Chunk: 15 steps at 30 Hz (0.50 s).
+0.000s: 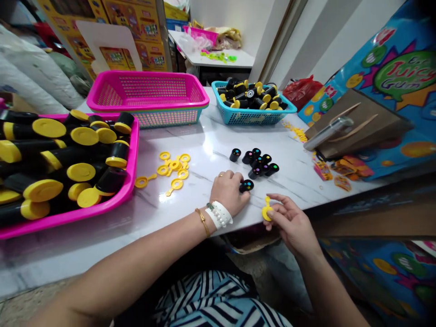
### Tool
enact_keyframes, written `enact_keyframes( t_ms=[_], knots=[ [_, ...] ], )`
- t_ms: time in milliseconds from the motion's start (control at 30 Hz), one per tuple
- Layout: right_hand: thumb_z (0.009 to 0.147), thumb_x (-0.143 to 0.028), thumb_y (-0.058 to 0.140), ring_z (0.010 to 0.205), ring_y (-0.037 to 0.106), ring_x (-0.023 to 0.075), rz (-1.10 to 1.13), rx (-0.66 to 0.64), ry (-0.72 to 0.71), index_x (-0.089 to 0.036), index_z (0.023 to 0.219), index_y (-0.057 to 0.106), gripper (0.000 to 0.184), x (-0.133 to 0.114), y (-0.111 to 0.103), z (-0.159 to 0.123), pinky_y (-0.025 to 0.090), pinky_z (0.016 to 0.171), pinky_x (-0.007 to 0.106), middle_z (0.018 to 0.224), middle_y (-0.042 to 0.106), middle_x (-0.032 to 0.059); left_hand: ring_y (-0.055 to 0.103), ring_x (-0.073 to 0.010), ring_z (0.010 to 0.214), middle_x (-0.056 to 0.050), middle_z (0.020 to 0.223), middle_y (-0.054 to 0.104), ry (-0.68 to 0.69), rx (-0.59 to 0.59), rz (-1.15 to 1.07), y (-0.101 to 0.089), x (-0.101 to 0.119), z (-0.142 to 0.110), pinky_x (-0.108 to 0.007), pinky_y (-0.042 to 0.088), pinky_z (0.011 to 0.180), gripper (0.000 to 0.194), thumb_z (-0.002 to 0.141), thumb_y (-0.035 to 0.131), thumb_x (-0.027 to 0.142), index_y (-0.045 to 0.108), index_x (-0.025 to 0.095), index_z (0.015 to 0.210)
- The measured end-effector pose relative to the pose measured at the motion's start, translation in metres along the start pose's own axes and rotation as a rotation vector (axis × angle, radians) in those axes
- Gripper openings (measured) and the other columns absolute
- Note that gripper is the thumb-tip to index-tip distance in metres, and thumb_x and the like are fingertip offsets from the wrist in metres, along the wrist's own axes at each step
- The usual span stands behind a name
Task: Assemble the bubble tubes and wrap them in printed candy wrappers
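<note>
My left hand (230,190) is closed around a short black cylinder (247,185) with coloured dots on its end, low over the marbled table. Between thumb and fingers of my right hand (288,215) is a yellow ring-shaped plastic piece with a tab (267,212), held at the table's front edge. Just beyond my left hand stand several more black cylinders (259,161) in a loose cluster, dotted ends up. Left of that hand, a scatter of similar yellow ring pieces (175,166) lies flat on the table.
A pink basket (134,177) full of black cylinders with yellow ends stands at the left. Behind are a stacked pink basket (199,95) and a blue basket (238,119) of similar cylinders. At right are a brown paper bag (361,120) and small orange packets (350,168).
</note>
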State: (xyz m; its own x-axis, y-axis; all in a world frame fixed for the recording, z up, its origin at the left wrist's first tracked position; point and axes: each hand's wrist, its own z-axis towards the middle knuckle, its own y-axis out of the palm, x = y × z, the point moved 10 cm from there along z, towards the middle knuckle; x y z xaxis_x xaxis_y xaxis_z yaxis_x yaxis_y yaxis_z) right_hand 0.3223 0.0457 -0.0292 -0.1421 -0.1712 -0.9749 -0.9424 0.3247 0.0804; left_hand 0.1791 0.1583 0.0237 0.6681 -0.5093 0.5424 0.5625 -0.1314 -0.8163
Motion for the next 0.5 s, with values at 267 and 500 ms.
enact_keyframes(
  t_ms=[267,500],
  knots=[
    [0.074,-0.028,0.082,0.060,0.067,0.0145,0.049,-0.210,0.119,-0.023,0.095,0.056,0.034,-0.011,0.060,0.011,0.056,0.054,0.023,0.070,0.064,-0.0045,0.053,-0.0241,0.087,-0.006,0.087,0.060,-0.047,0.002,-0.012,-0.062,-0.038,-0.081,-0.038,0.046,0.082,0.018,0.073,0.066,0.017,0.064,0.016,0.091],
    [0.077,-0.030,0.079,0.062,0.056,0.0078,-0.165,-0.405,0.035,-0.019,0.085,0.066,0.019,-0.023,0.118,0.011,0.047,0.056,0.017,0.076,0.064,-0.0004,0.053,-0.0229,0.086,-0.005,0.085,0.063,-0.074,0.104,-0.201,-0.064,-0.048,-0.097,-0.038,0.044,0.083,0.033,0.079,0.071,0.021,0.069,0.019,0.111]
  ],
)
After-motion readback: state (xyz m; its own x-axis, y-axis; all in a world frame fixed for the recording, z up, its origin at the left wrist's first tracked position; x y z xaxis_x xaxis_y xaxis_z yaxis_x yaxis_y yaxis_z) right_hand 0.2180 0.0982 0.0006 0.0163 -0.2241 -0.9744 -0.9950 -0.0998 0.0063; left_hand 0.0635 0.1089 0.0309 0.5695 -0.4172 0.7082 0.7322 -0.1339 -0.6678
